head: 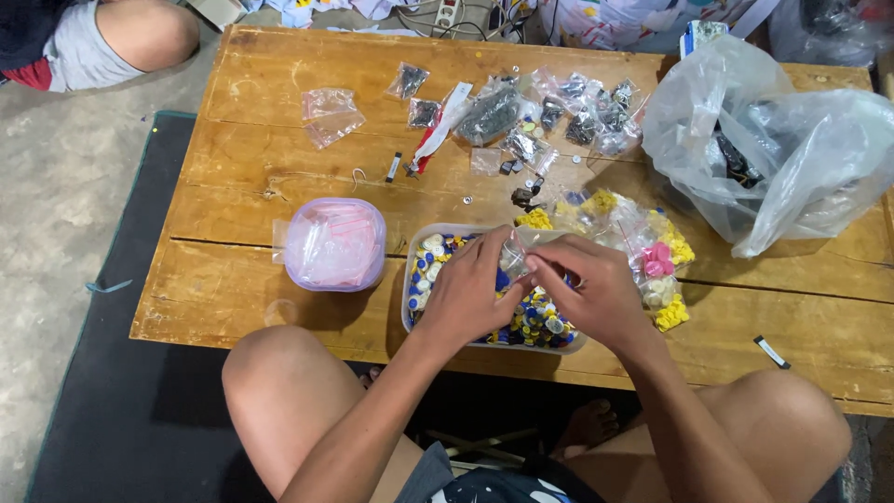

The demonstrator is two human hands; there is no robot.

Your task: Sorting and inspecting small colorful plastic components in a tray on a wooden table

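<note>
both knees frame the worktop [279,307]; left hand [470,296] and right hand [591,293] pinch one small clear bag [518,250] between them, directly above the bead tub [411,279].

A low wooden table [279,186] fills the middle of the frame, standing on a grey floor [56,186] with a dark mat [121,401] at lower left. On it, at centre, sit a clear tray of blue, yellow and white caps [549,326] and a lidded tub of small bags [335,244]. Small packets of dark parts [559,112] lie at upper centre, a large clear plastic bag [792,158] at upper right, yellow-filled bags [666,270] beside the tray.
</note>
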